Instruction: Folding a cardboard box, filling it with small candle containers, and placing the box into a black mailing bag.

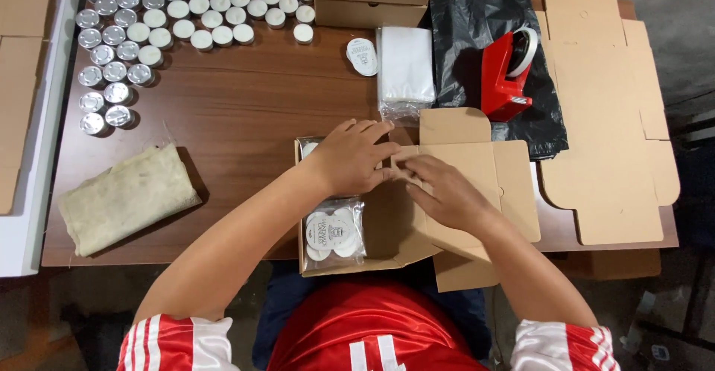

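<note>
A brown wooden surface (246, 110) was seen from above, and most of it was taken up by packing goods. On its right side a flat, unfolded cardboard blank (607, 118) was laid out, partly over a black plastic bag (469, 21). At the near edge an open cardboard box (406, 229) was held, its lid (477, 170) thrown back to the right. A worn beige cloth (126, 196) was left lying at the near left. Rows of small tealight candles (149, 21) in metal cups were massed at the far left, a stack of clear plastic pouches (406, 65) was kept beyond the box, and a red tape dispenser (506, 73) was set on the black bag.

Inside the box, a clear pouch of white candles (335, 235) was already lodged in the near left part. The left hand (354, 155) was laid flat, fingers spread, over the far left part of the box, where another white item (308, 148) could just be made out. The right hand (443, 188) was held beside it, fingertips pressed onto the box's far wall; whether anything was pinched could not be told.

The step in hand was judged to be the filling and seating of the box's contents. The next move would call for steady downward pressure so that the pouches were kept level.
</note>
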